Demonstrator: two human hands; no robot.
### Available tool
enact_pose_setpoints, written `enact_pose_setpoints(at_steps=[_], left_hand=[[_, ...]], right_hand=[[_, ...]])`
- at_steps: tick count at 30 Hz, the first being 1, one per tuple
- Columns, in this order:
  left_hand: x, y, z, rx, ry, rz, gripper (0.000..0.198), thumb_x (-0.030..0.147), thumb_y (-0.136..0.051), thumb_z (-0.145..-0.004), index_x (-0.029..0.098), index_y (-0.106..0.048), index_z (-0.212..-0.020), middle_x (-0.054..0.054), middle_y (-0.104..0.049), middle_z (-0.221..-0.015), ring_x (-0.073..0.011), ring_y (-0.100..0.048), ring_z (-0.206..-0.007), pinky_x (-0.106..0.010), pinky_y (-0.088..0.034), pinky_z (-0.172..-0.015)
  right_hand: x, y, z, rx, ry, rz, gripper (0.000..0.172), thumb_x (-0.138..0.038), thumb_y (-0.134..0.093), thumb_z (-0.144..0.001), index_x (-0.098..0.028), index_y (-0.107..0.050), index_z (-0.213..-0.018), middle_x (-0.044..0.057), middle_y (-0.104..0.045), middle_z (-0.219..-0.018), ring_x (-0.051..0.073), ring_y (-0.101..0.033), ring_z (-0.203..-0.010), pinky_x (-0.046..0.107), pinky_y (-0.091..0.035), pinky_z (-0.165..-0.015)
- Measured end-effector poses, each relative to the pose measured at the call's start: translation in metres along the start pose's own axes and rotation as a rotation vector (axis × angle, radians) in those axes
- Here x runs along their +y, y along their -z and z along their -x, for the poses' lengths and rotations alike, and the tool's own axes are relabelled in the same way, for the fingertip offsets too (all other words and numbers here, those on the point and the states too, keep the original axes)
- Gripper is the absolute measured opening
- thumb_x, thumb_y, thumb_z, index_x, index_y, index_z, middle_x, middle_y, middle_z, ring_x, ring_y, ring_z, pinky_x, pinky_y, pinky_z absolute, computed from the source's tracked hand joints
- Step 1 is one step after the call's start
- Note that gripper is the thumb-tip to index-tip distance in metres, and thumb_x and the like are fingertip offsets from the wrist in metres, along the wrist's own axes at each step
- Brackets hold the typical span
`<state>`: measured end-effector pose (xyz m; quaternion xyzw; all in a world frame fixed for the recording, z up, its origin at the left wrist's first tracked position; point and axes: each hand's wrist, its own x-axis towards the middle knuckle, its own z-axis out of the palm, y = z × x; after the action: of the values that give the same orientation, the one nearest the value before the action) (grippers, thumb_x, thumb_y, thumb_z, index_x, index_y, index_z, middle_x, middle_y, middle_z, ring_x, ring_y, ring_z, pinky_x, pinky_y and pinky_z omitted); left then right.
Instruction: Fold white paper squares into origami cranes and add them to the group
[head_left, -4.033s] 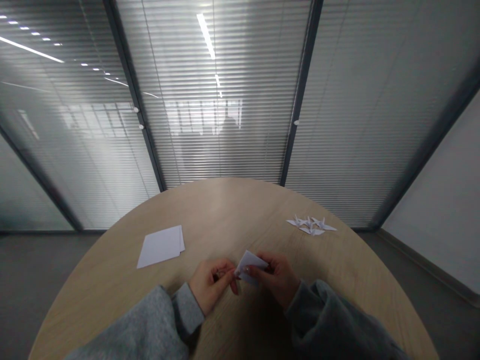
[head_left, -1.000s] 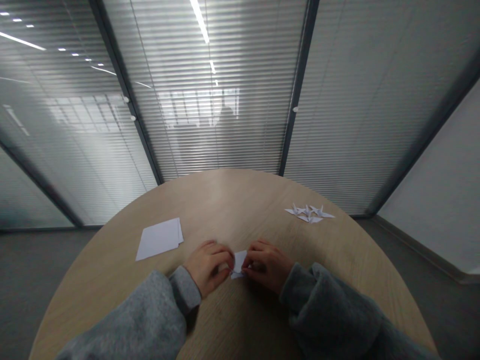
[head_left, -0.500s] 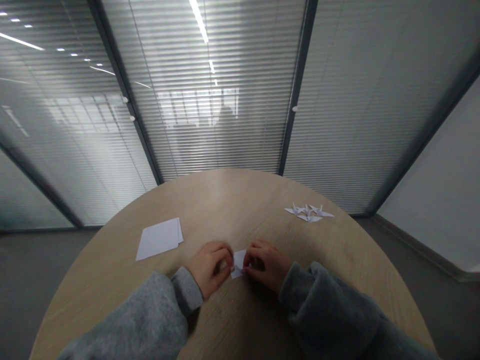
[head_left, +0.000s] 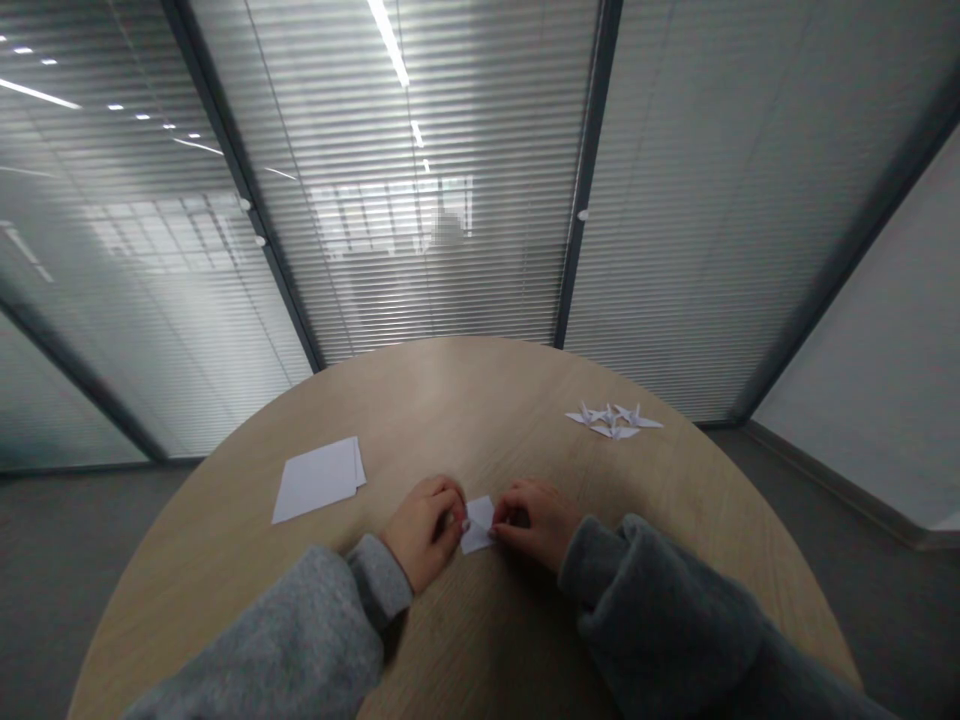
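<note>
A small folded piece of white paper point(head_left: 478, 524) lies on the table between my two hands. My left hand point(head_left: 429, 528) pinches its left edge between thumb and fingers. On the other side, my right hand point(head_left: 534, 520) is closed on the right edge, thumb and fingertips together. Part of the paper's edges is hidden behind my fingers, and its finer creases are too small to make out.
A short stack of white paper sheets point(head_left: 316, 480) lies to the left on the round wooden table point(head_left: 450, 400). Several folded paper cranes point(head_left: 613, 420) sit close together at the back right. Beyond the table's far edge stand glass panels with blinds point(head_left: 442, 290).
The view has shifted slightly. My fingers have drawn a little apart, so more of the small folded paper shows between them. The sheets and cranes stay in place on the table.
</note>
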<state>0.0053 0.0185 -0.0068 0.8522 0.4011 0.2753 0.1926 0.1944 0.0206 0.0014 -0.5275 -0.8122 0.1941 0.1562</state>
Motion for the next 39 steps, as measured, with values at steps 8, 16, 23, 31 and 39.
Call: enact_pose_setpoints(at_steps=[8,16,23,31,39], left_hand=[[0.0014,-0.0018,-0.0024,-0.004,0.016,-0.016,0.011,0.013,-0.045,-0.077,0.019,-0.048,-0.068,-0.007,-0.055,-0.081,-0.0212,-0.051,-0.081,-0.035,-0.043,-0.073],[0.0031,-0.0011,-0.0025,-0.002,0.025,-0.016,0.011,0.012,-0.045,-0.076,0.019,-0.047,-0.067,-0.006,-0.055,-0.079,-0.0209,-0.051,-0.08,-0.034,-0.042,-0.074],[0.0035,-0.001,-0.0025,-0.012,0.025,-0.027,0.012,0.012,-0.043,-0.077,0.019,-0.047,-0.069,-0.006,-0.054,-0.08,-0.0205,-0.05,-0.08,-0.033,-0.042,-0.074],[0.0021,0.0,-0.0026,-0.033,0.029,-0.037,0.011,0.013,-0.044,-0.079,0.019,-0.046,-0.07,-0.006,-0.054,-0.08,-0.0209,-0.049,-0.081,-0.034,-0.042,-0.074],[-0.0024,-0.0032,-0.0036,-0.021,0.03,-0.04,0.014,0.012,-0.046,-0.078,0.02,-0.044,-0.068,-0.004,-0.053,-0.079,-0.0197,-0.05,-0.079,-0.033,-0.043,-0.073]], right_hand=[[0.0003,0.0027,0.0037,-0.015,-0.02,-0.021,0.013,-0.019,-0.06,-0.078,-0.016,-0.073,-0.075,0.005,-0.064,-0.075,0.018,-0.056,-0.076,0.029,-0.04,-0.071],[0.0007,0.0034,0.0021,-0.048,-0.047,-0.033,0.009,-0.02,-0.069,-0.07,-0.015,-0.072,-0.076,0.005,-0.066,-0.074,0.018,-0.057,-0.075,0.028,-0.041,-0.071],[0.0023,0.0047,0.0023,-0.058,-0.044,-0.034,0.008,-0.017,-0.066,-0.072,-0.014,-0.072,-0.077,0.006,-0.068,-0.076,0.017,-0.058,-0.074,0.027,-0.041,-0.069],[0.0057,0.0053,0.0022,-0.069,-0.048,-0.022,0.008,-0.016,-0.066,-0.071,-0.014,-0.072,-0.076,0.006,-0.068,-0.076,0.017,-0.058,-0.073,0.026,-0.041,-0.067],[-0.0024,-0.0017,0.0066,0.034,-0.055,0.057,0.018,-0.032,-0.063,-0.076,-0.015,-0.07,-0.072,0.005,-0.064,-0.072,0.017,-0.055,-0.072,0.029,-0.037,-0.067]])
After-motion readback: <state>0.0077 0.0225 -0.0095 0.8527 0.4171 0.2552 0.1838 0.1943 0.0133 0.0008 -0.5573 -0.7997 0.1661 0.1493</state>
